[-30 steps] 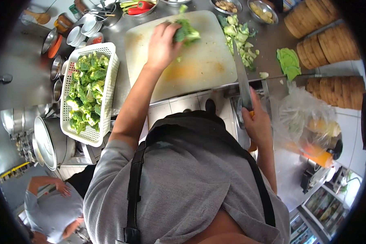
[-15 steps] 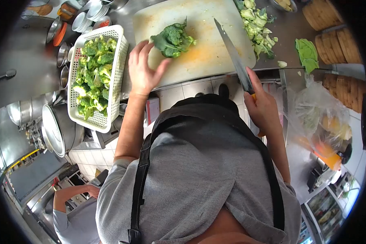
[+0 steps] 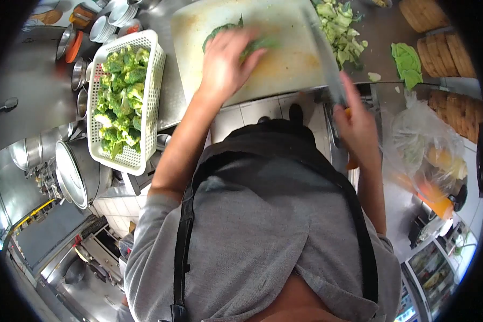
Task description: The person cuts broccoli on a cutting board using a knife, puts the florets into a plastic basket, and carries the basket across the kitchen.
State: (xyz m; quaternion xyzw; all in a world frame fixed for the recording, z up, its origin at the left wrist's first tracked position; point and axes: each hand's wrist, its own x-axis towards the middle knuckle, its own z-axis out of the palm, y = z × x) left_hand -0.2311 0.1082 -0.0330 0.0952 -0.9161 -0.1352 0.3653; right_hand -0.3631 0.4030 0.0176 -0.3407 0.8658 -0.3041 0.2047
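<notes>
On the pale cutting board (image 3: pixel 284 70), my left hand (image 3: pixel 225 61) lies over a head of broccoli (image 3: pixel 219 32), its fingers curled across the top. Motion smears the fingers and the broccoli's right side, and the hand covers most of the head. My right hand (image 3: pixel 358 126) is closed around the yellow-orange handle of a long kitchen knife (image 3: pixel 326 56). Its blurred blade points up and away over the board's right edge, apart from the broccoli.
A white perforated basket (image 3: pixel 154 80) of broccoli florets (image 3: pixel 121 102) stands left of the board. Chopped green trimmings (image 3: pixel 346 43) pile along the board's right side. Farther right are a green cloth (image 3: pixel 407 63), round wooden boards (image 3: pixel 445 53) and a clear plastic bag (image 3: pixel 426 139).
My left hand has moved right and forward onto the broccoli, which it was beside before. My right hand has shifted slightly right with the knife. The other person at lower left has mostly left view.
</notes>
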